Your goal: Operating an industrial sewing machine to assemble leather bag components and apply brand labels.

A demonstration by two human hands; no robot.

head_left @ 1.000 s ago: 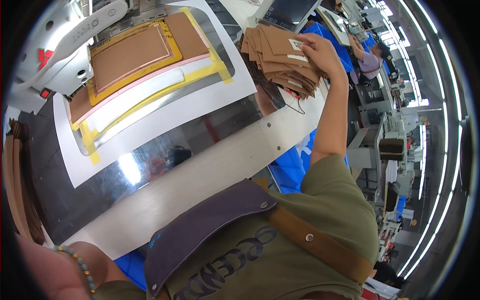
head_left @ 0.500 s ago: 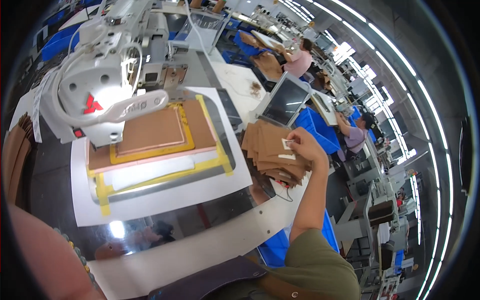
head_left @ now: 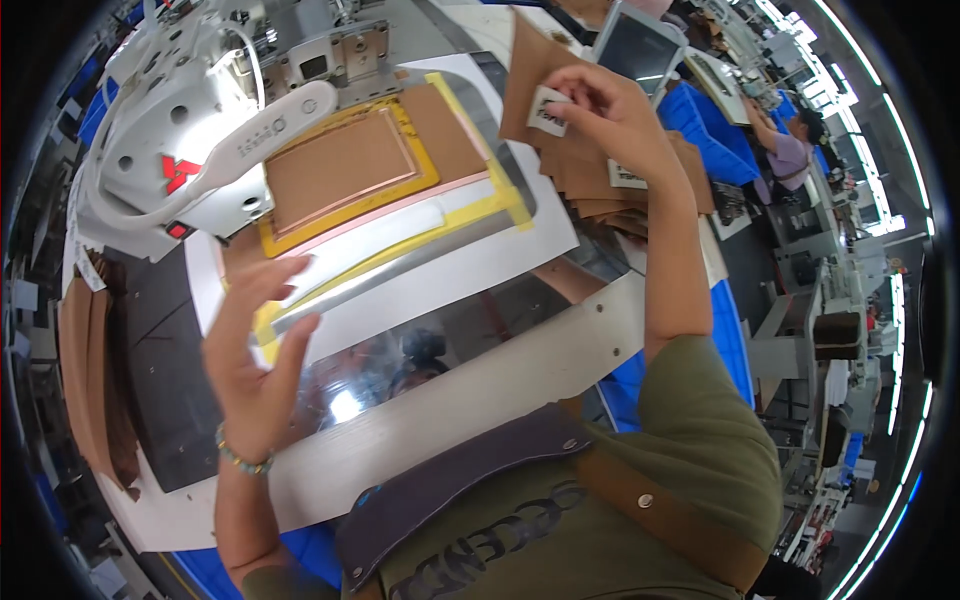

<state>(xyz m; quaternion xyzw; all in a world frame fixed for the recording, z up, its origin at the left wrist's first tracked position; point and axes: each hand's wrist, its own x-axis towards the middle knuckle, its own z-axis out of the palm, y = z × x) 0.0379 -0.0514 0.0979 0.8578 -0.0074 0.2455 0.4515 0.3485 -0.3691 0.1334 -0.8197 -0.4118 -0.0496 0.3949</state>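
Observation:
My right hand (head_left: 615, 115) pinches a brown fabric piece (head_left: 520, 85) by its edge, where a white label (head_left: 548, 112) shows. This piece is raised and tilted above a fanned stack of similar brown pieces (head_left: 585, 178), one of which carries another white label (head_left: 626, 175). My left hand (head_left: 255, 345) hovers over the near left of a white template sheet (head_left: 525, 240), its fingers apart and nothing in them. On the sheet, a yellow frame (head_left: 425, 182) surrounds a brown panel (head_left: 345, 165), bordered by yellow tape and a pink strip.
A white sewing machine head (head_left: 150, 130) stands over the template's far left. Long brown pieces (head_left: 85, 370) hang at the left edge. To the right are a tilted screen (head_left: 640, 50) and a blue bin (head_left: 708, 130). A person (head_left: 790, 150) sits at work beyond.
My right hand has lifted a labelled brown piece off the stack and moved it left. My left hand has come up over the template. The view has tilted and shifted.

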